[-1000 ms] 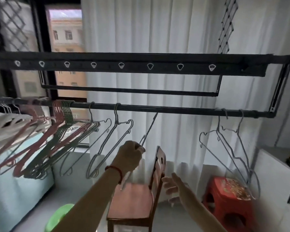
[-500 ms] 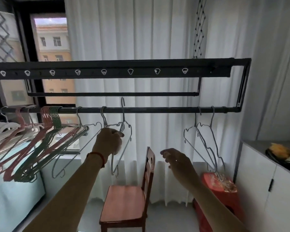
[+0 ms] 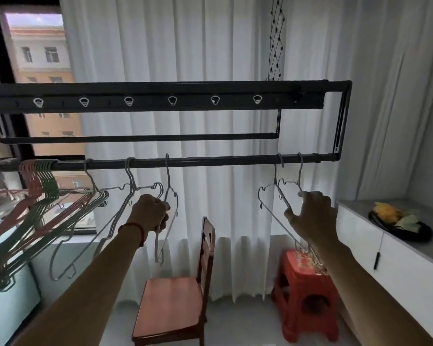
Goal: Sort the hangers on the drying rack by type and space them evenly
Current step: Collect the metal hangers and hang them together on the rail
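Thin grey wire hanger (image 3: 166, 208) hooked on black rail (image 3: 210, 161), left hand (image 3: 150, 213) fisted round its shoulder; right hand (image 3: 313, 216) spread-fingered, touching paired wire hangers (image 3: 280, 196)

A black drying rack (image 3: 210, 161) spans the view, its lower rail carrying hangers. At the rail's left end a tight bunch of red and green hangers (image 3: 39, 191) slants down to the left. Next along hang 2 wire hangers (image 3: 115, 216), then a third wire hanger (image 3: 169, 196) whose shoulder the left hand (image 3: 150, 212) grips in a closed fist. Near the rail's right end 2 more wire hangers (image 3: 276, 193) hang close together; the right hand (image 3: 310, 216) touches them with spread fingers. Below stand a wooden chair (image 3: 175, 303) and a red stool (image 3: 308, 283). A dark tray (image 3: 400, 228) sits on the white counter (image 3: 410, 260) at right.
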